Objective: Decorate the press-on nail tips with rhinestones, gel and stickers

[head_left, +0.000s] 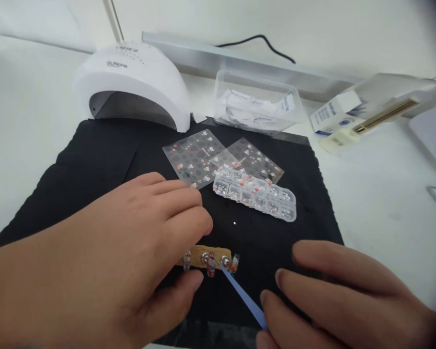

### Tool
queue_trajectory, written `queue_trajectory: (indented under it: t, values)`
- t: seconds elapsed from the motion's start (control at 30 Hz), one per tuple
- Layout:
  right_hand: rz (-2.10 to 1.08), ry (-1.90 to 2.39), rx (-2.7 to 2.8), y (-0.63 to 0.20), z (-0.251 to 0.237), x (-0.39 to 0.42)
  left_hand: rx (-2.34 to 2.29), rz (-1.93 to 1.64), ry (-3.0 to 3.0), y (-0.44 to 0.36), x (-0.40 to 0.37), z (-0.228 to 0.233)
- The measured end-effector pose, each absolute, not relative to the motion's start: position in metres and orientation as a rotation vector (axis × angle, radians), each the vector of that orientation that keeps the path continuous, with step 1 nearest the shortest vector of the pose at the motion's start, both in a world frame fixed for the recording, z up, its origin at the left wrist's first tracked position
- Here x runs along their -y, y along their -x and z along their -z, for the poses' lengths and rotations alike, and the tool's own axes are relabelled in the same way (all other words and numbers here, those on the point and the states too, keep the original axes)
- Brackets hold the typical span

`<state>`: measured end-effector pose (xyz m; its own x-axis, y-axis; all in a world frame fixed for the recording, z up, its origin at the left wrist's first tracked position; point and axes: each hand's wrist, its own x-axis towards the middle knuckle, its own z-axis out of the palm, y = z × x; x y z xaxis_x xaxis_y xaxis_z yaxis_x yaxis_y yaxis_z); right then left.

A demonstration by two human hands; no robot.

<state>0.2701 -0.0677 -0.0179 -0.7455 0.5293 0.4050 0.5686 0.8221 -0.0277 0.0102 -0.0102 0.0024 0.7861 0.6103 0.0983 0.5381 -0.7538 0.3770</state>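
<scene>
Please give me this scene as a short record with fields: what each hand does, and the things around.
left hand: rests on a wooden strip that carries small decorated nail tips
right hand: holds a thin blue tool, tip at the nail tips
surface: black mat
behind: clear bead box, two sticker sheets, white nail lamp, clear tub

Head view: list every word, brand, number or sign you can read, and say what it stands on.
"SUNone": on the white nail lamp, left of its top.
Dark marks along the lamp's top edge: too blurred to read.
Print on the paper slips in the clear tub: too small.
Blue print on the white box: blurred.
</scene>
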Motion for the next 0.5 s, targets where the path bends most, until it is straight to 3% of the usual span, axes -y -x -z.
queue_trajectory:
  t: [0.3, 0.5]
  values:
    - [0.227, 0.720, 2.631, -0.2721, 0.0181, 0.0633, -0.871, -0.218, -2.595, -0.0126, 0.0111, -0.0042]
    - [0.054, 0.746, 2.602, -0.2744, 0.0178, 0.0612, -0.866, -0.232, -2.580, -0.0123, 0.0094, -0.0037]
